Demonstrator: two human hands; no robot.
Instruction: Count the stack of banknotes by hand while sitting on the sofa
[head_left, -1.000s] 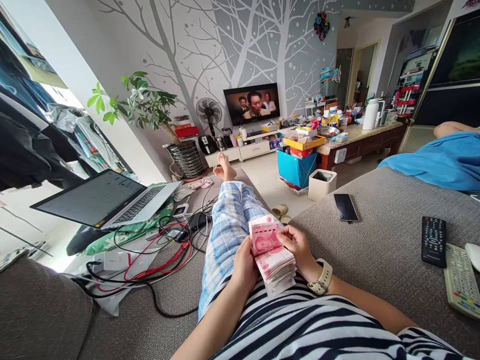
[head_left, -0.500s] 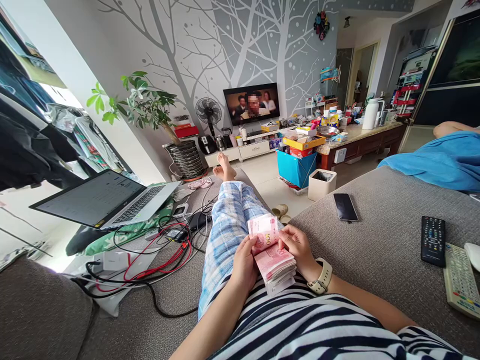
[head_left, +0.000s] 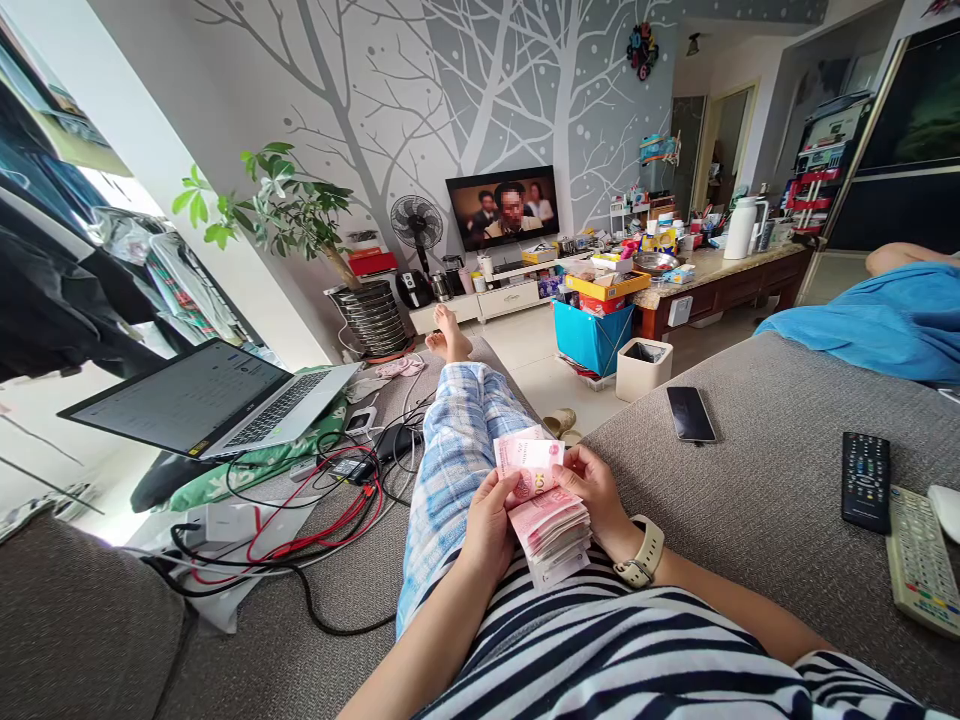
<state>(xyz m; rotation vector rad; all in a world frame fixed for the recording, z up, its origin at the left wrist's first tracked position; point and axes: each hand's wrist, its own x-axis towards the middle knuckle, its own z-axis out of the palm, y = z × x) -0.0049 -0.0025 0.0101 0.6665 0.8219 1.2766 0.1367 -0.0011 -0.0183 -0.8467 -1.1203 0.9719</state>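
Observation:
A folded stack of pink 100 banknotes [head_left: 551,530] lies over my lap, between both hands. My left hand [head_left: 489,525] is closed on the stack's left side, its thumb pressed on the notes. On the right side, my right hand [head_left: 598,495] pinches the edge of a banknote [head_left: 536,460] that stands up toward the far side, its white patch facing me. The fingers under the stack are hidden. A pale watch [head_left: 643,553] is on my right wrist.
On the grey sofa [head_left: 765,560] to the right lie a phone [head_left: 691,414], a black remote [head_left: 866,482] and a pale remote [head_left: 922,560]. Leftward are an open laptop [head_left: 277,410] and tangled cables [head_left: 330,530]. Another person's leg under a blue cloth [head_left: 870,315] rests at far right.
The top banknote between my hands has shifted, and its white patch now shows beside my right fingers. My right fingers have moved slightly. The picture on the television has changed.

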